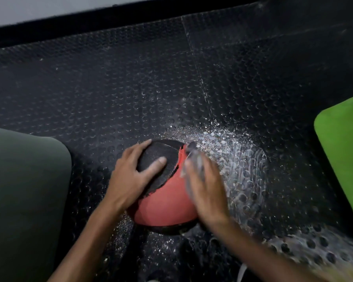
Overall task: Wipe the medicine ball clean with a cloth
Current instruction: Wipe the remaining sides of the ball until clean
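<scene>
The medicine ball (pixel 163 197), red with black textured panels, sits on the black studded rubber floor (pixel 114 82), a little below the middle of the view, toward 6 o'clock. The left hand (pixel 134 174) rests on the ball's black panel at its 10 o'clock side; the fingers are spread and almost straight, lying flat on the surface, and the thumb reaches across the panel toward the red part. The right hand (pixel 205 186) is on the ball's 3 o'clock side and looks blurred. Its fingers are stretched out and press a thin pale cloth (pixel 193 159) against the ball; the cloth shows from under the fingertips at the ball's 1 o'clock edge. If the thumb grips the cloth I cannot tell, because of the blur.

On the floor from 1 o'clock to 4 o'clock of the ball there is a wet white smear with crumbs (pixel 243 167), touching the ball's side. A dark green mat (pixel 25 196) lies at 9 o'clock, well apart from the ball, and a bright green mat (pixel 342 159) lies at 3 o'clock at the edge of the view
</scene>
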